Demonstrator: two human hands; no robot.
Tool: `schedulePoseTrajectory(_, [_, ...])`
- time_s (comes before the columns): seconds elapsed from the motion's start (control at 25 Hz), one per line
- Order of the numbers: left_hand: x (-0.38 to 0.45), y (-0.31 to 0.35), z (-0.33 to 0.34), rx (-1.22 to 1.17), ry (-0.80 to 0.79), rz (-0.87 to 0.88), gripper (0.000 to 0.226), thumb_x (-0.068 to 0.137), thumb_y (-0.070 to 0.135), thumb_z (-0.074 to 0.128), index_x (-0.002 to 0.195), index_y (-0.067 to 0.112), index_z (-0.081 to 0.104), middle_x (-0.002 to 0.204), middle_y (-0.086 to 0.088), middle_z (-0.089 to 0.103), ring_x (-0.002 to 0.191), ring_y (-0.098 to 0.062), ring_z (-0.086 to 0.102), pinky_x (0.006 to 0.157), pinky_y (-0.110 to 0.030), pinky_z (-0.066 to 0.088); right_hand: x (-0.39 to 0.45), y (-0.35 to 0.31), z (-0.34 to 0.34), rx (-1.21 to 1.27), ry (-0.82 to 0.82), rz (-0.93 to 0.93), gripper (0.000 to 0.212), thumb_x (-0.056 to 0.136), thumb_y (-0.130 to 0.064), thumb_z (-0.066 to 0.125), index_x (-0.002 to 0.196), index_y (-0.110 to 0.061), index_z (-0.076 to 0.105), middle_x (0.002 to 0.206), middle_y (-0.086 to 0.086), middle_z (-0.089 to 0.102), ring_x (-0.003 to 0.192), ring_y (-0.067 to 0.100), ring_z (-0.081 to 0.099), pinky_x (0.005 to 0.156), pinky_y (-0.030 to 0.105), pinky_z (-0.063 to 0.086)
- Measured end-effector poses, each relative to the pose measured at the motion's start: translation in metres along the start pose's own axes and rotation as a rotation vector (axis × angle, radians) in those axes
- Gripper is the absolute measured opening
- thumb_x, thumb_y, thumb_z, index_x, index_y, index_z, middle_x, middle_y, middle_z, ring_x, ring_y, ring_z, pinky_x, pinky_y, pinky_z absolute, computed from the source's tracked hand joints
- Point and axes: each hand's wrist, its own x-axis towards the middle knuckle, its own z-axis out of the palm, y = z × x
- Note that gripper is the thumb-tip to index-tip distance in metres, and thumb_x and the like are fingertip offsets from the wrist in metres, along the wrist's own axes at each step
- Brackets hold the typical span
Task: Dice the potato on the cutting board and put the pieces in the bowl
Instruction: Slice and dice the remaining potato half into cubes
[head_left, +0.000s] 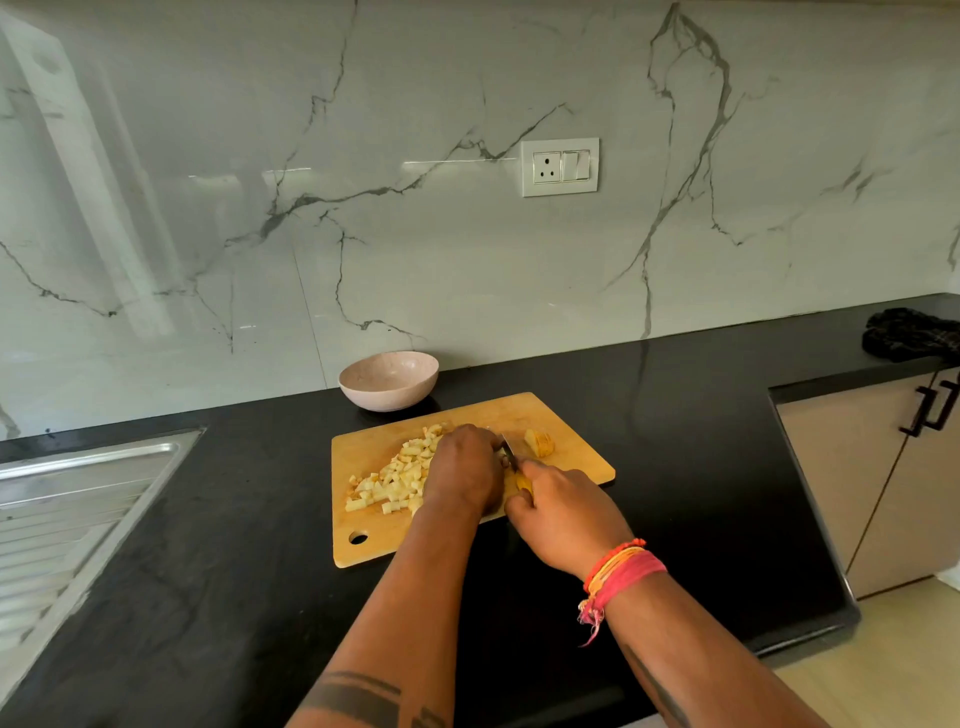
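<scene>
Black counter (234, 571), tan board (374, 447), seemingly speckled pinkish bowl (388, 382)

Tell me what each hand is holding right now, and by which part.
The right hand grips the knife by its yellow handle. The left hand is curled over potato on the cutting board; what it grips is hidden.

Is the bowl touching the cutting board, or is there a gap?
Apart. The head view shows a strip of black counter between the bowl and the far edge of the cutting board.
</scene>
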Motion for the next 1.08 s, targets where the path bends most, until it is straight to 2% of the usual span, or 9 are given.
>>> schedulePoseTrajectory(0.2, [-0.001, 0.002, -0.004, 0.015, 0.002, 0.006, 0.03, 0.101, 0.015, 0.054, 0.125, 0.02, 0.072, 0.126, -0.004, 0.068, 0.113, -0.021, 0.063, 0.101, -0.031, 0.051, 0.011, -0.008, 0.003, -0.052, -0.031, -0.04, 0.027, 0.101, -0.035, 0.049, 0.124, -0.023, 0.058, 0.083, -0.002, 0.063, 0.075, 0.021, 0.063, 0.061, 0.032, 0.046])
schedulePoseTrajectory(0.4, [-0.005, 0.003, -0.004, -0.043, 0.035, -0.046, 0.026, 0.101, 0.02, 0.059, 0.122, 0.018, 0.074, 0.124, -0.003, 0.07, 0.112, -0.02, 0.064, 0.101, -0.03, 0.051, 0.008, -0.003, 0.0, -0.043, -0.06, -0.055, 0.027, 0.1, -0.035, 0.05, 0.123, -0.024, 0.059, 0.08, -0.005, 0.062, 0.071, 0.016, 0.062, 0.056, 0.029, 0.042])
schedulePoseTrajectory(0.48, [-0.006, 0.004, -0.004, -0.061, 0.036, -0.054, 0.027, 0.101, 0.024, 0.061, 0.125, 0.018, 0.072, 0.126, -0.003, 0.069, 0.114, -0.02, 0.063, 0.102, -0.031, 0.051, -0.006, 0.001, 0.0, -0.068, -0.069, -0.072, 0.031, 0.099, -0.036, 0.05, 0.128, -0.026, 0.057, 0.077, -0.006, 0.061, 0.067, 0.013, 0.061, 0.053, 0.027, 0.042])
schedulePoseTrajectory(0.64, [-0.005, 0.003, -0.002, -0.099, 0.04, -0.075, 0.031, 0.099, 0.027, 0.064, 0.128, 0.018, 0.071, 0.131, -0.003, 0.067, 0.119, -0.021, 0.061, 0.103, -0.032, 0.05, -0.028, 0.004, 0.0, -0.122, -0.013, -0.075, 0.055, 0.098, -0.036, 0.045, 0.153, -0.028, 0.043, 0.073, -0.008, 0.058, 0.065, 0.011, 0.057, 0.053, 0.029, 0.041])
schedulePoseTrajectory(0.92, [-0.006, 0.002, -0.003, -0.11, 0.054, -0.081, 0.029, 0.099, 0.025, 0.065, 0.126, 0.019, 0.072, 0.128, -0.003, 0.067, 0.116, -0.02, 0.061, 0.101, -0.03, 0.049, -0.026, 0.0, -0.005, -0.087, -0.017, -0.069, 0.056, 0.101, -0.039, 0.042, 0.156, -0.031, 0.038, 0.076, -0.009, 0.059, 0.067, 0.008, 0.057, 0.053, 0.026, 0.042])
schedulePoseTrajectory(1.08, [-0.005, 0.002, 0.001, -0.141, 0.019, -0.058, 0.044, 0.097, 0.023, 0.066, 0.139, 0.034, 0.06, 0.133, -0.004, 0.059, 0.12, -0.022, 0.058, 0.102, -0.032, 0.048, -0.023, 0.0, -0.004, -0.085, -0.005, -0.074, 0.055, 0.1, -0.039, 0.043, 0.155, -0.032, 0.041, 0.074, -0.008, 0.059, 0.066, 0.009, 0.057, 0.052, 0.027, 0.04])
